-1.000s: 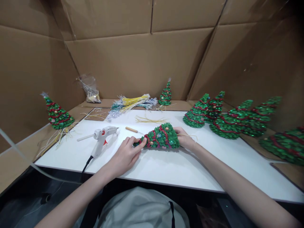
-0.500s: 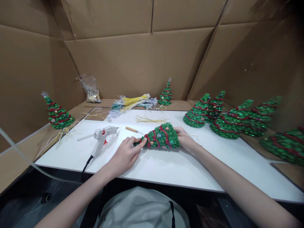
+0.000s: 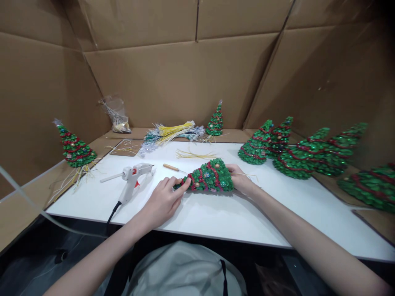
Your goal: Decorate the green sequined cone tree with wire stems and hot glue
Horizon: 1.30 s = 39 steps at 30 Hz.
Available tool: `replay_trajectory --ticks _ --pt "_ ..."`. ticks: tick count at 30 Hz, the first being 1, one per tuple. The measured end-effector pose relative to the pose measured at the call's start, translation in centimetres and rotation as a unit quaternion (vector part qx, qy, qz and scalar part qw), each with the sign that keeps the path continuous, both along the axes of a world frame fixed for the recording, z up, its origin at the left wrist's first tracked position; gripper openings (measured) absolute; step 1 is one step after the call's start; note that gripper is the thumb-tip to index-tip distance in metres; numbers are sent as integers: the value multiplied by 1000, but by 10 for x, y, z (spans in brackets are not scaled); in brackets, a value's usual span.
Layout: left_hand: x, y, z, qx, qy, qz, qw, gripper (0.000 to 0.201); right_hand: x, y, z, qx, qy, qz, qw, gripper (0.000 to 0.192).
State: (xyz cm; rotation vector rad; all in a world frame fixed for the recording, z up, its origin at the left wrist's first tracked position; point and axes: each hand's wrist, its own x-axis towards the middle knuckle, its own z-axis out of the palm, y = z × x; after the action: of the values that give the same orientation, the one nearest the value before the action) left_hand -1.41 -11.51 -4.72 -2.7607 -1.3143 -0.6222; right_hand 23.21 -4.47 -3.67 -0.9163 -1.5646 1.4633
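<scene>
A small green Christmas tree (image 3: 206, 176) with red garland and gold balls lies on its side above the white board, its tip to the left. My left hand (image 3: 166, 197) is closed on the tip, thumb and fingers pinching it. At the wide base is my right hand (image 3: 239, 179), its fingers hidden behind or inside the bottom of the tree. Thin pale wires (image 3: 245, 176) stick out by that hand. Just behind the tree lies an awl-like tool (image 3: 171, 167) with a wooden handle.
A white glue gun (image 3: 132, 181) rests at left with its cord over the board's edge. Behind lie yellow wires (image 3: 194, 155) and wire bundles (image 3: 173, 132). A clear bag (image 3: 119, 117) stands at the back. More trees (image 3: 254, 146) stand right, left and rear; cardboard walls (image 3: 169, 82) surround the board.
Almost nothing differs. Both hands keep their places on the tree, and the view has shifted very slightly.
</scene>
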Motion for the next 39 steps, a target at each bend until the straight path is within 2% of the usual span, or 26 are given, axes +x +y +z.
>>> replay_trajectory --ticks 9,21,28,34,39 --pt "1 -1 1 22 20 4 1000 53 0 -1 3 5 -20 2 1000 6" --pt "2 -2 1 56 50 14 997 52 4 6 -4 26 -36 7 999 6" --pt "4 -2 2 65 61 20 996 51 4 5 -4 39 -46 -15 998 9" --pt "6 -3 1 71 62 30 995 52 4 3 -4 20 -28 12 999 12" --pt "5 -5 -1 74 44 32 996 51 4 3 -4 21 -27 -15 999 12"
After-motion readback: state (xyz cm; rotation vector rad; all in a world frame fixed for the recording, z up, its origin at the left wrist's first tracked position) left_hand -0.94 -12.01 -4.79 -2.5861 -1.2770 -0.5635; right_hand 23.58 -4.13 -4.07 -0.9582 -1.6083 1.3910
